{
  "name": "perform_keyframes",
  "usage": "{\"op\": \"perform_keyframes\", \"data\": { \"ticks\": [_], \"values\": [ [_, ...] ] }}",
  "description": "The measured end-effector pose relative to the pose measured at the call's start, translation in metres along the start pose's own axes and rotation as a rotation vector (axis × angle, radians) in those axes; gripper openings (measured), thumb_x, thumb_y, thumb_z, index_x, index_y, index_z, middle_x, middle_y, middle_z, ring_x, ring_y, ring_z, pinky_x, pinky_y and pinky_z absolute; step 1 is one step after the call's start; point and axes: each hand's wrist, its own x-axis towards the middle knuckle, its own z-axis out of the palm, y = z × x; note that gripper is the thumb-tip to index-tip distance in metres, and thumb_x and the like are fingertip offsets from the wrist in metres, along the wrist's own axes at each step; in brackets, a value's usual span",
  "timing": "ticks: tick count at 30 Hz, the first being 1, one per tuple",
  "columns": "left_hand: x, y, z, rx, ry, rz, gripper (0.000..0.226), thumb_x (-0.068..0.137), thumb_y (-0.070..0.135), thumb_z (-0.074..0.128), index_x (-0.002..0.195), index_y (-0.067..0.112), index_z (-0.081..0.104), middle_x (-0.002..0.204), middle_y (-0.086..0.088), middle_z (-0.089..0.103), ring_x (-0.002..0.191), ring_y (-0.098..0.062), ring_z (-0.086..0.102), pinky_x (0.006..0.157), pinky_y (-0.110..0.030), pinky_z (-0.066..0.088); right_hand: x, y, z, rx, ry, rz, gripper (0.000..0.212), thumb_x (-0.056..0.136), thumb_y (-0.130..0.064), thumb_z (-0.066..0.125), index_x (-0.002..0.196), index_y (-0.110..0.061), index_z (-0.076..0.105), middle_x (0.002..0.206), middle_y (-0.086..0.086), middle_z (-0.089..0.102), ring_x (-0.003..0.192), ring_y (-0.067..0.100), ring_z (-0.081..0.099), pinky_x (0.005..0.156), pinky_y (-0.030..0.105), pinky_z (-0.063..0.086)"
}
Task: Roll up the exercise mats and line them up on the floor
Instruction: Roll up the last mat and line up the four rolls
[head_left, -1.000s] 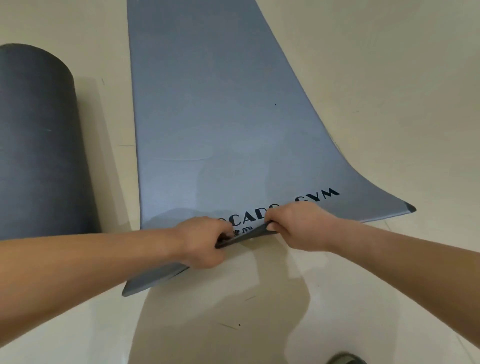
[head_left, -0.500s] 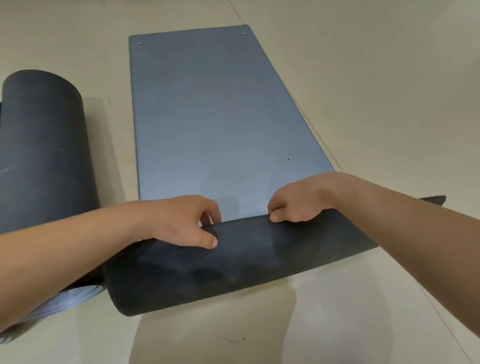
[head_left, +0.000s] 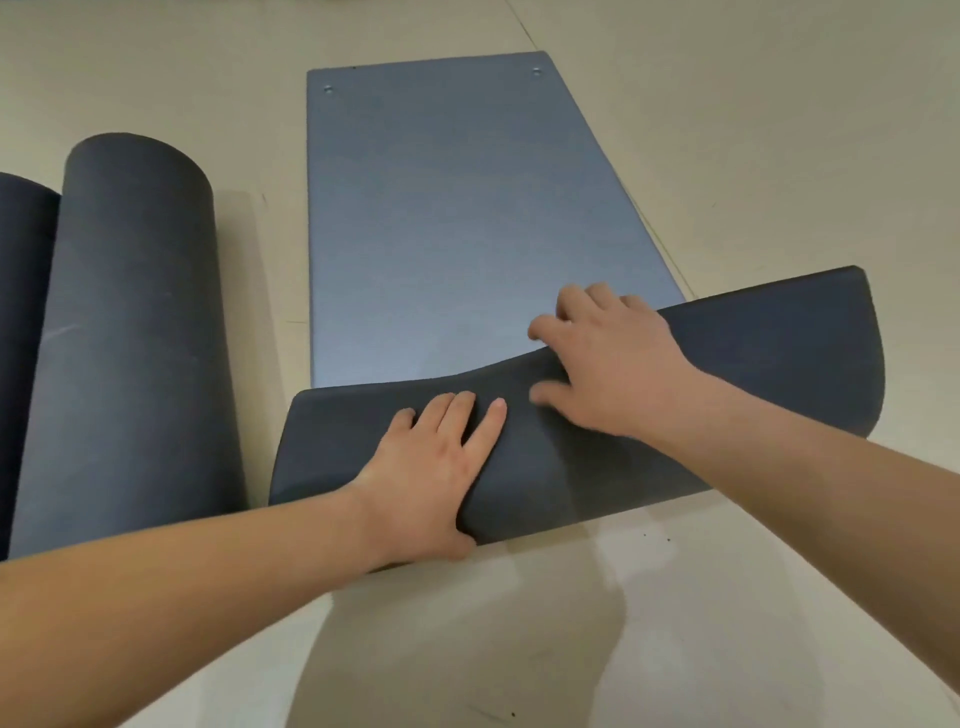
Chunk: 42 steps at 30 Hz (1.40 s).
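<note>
The mat lay flat on the floor, its near end curled over. Left hand pressed it open-palmed; right hand spread, fingers hooked over the fold. I'd say even pressure would keep the roll tight and straight beside the rolled mats.

The floor is pale cream tile with a soft sheen, bare on every side of the left hand and the right hand. A thin seam runs slantwise far beyond the right hand. Nearer than both hands, between the forearms, a broad grey shadow lies across the tile. A few dark specks dot the floor just nearer than the right wrist, and one more sits at the shadow's near end.
</note>
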Motion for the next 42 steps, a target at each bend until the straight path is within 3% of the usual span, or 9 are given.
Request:
{"op": "perform_keyframes", "data": {
  "ticks": [4, 7, 14, 19, 25, 28, 33, 38, 42],
  "values": [
    [0.016, -0.014, -0.001, -0.077, -0.01, -0.005, 0.141, 0.061, 0.073, 0.075, 0.163, 0.027, -0.012, 0.163, -0.009, 0.015, 0.148, -0.029, 0.022, 0.12, -0.048, 0.033, -0.04, 0.0, 0.024, -0.113, -0.364, 0.044, 0.137, 0.058, -0.086, 0.073, 0.162, -0.036, -0.003, 0.166, 0.014, 0.012, 0.153, 0.04, 0.013, 0.119, 0.06, 0.026],
    [0.02, -0.015, 0.0, -0.07, -0.02, -0.044, 0.141, 0.063, 0.078, 0.072, 0.163, 0.034, -0.018, 0.171, -0.013, -0.002, 0.158, -0.035, 0.004, 0.128, -0.051, 0.016, -0.047, 0.007, 0.058, -0.107, -0.316, 0.067, 0.149, 0.058, -0.083, 0.077, 0.159, -0.035, -0.022, 0.17, 0.016, -0.004, 0.156, 0.042, 0.0, 0.12, 0.066, 0.02],
    [0.012, 0.002, 0.012, 0.016, -0.096, -0.143, 0.145, 0.068, 0.083, 0.069, 0.161, 0.024, -0.025, 0.17, -0.017, 0.001, 0.157, -0.039, 0.006, 0.126, -0.061, 0.016, -0.031, 0.021, 0.065, -0.036, -0.296, -0.048, 0.143, 0.048, -0.084, 0.08, 0.158, -0.046, -0.005, 0.164, 0.013, 0.016, 0.152, 0.039, 0.014, 0.119, 0.069, 0.019],
    [0.014, -0.01, 0.011, -0.23, -0.157, -0.029, 0.128, 0.063, 0.068, 0.076, 0.163, 0.031, 0.004, 0.147, 0.002, 0.042, 0.128, -0.023, 0.049, 0.104, -0.042, 0.05, -0.029, 0.026, 0.058, -0.007, -0.344, -0.097, 0.119, 0.048, -0.081, 0.076, 0.148, -0.048, 0.02, 0.134, -0.001, 0.048, 0.124, 0.025, 0.049, 0.101, 0.05, 0.043],
    [0.001, 0.01, 0.007, -0.41, -0.26, 0.077, 0.069, 0.066, 0.043, 0.078, 0.127, 0.041, 0.045, 0.102, 0.013, 0.055, 0.088, -0.011, 0.061, 0.079, -0.038, 0.059, -0.055, 0.031, 0.05, 0.099, -0.518, -0.143, 0.085, 0.057, -0.068, 0.079, 0.127, -0.051, 0.033, 0.102, -0.012, 0.055, 0.087, 0.015, 0.061, 0.081, 0.04, 0.054],
    [0.002, 0.017, 0.006, -0.512, -0.423, 0.126, 0.067, 0.064, 0.043, 0.085, 0.12, 0.044, 0.05, 0.102, 0.015, 0.062, 0.089, -0.01, 0.064, 0.08, -0.038, 0.06, -0.059, 0.035, 0.05, 0.239, -0.76, -0.127, 0.086, 0.055, -0.06, 0.089, 0.124, -0.053, 0.038, 0.101, -0.013, 0.061, 0.086, 0.012, 0.062, 0.076, 0.035, 0.053],
    [0.02, -0.006, -0.002, -0.736, -0.593, 0.09, 0.086, 0.054, 0.055, 0.098, 0.13, 0.051, 0.059, 0.12, 0.025, 0.069, 0.106, -0.001, 0.069, 0.102, -0.035, 0.056, -0.027, 0.046, 0.066, 0.416, -1.007, -0.04, 0.096, 0.04, -0.06, 0.1, 0.122, -0.059, 0.051, 0.118, -0.021, 0.059, 0.108, 0.016, 0.064, 0.096, 0.047, 0.057],
    [0.035, -0.043, -0.029, -0.263, -0.212, -0.076, 0.119, 0.057, 0.088, 0.078, 0.157, 0.036, 0.041, 0.158, 0.014, 0.044, 0.142, -0.017, 0.047, 0.113, -0.041, 0.044, 0.015, 0.06, 0.053, 0.423, -0.747, 0.096, 0.113, 0.043, -0.061, 0.099, 0.144, -0.049, 0.049, 0.146, -0.013, 0.05, 0.132, 0.023, 0.055, 0.107, 0.049, 0.048],
    [0.022, -0.045, -0.029, 0.047, 0.069, -0.103, 0.06, 0.096, 0.063, 0.056, 0.143, 0.026, 0.052, 0.137, 0.001, 0.055, 0.118, -0.023, 0.055, 0.092, -0.041, 0.053, 0.038, 0.056, 0.043, 0.258, -0.248, 0.23, 0.096, 0.06, -0.075, 0.085, 0.141, -0.038, 0.05, 0.136, -0.007, 0.055, 0.119, 0.024, 0.06, 0.085, 0.04, 0.05]
  ]
}}
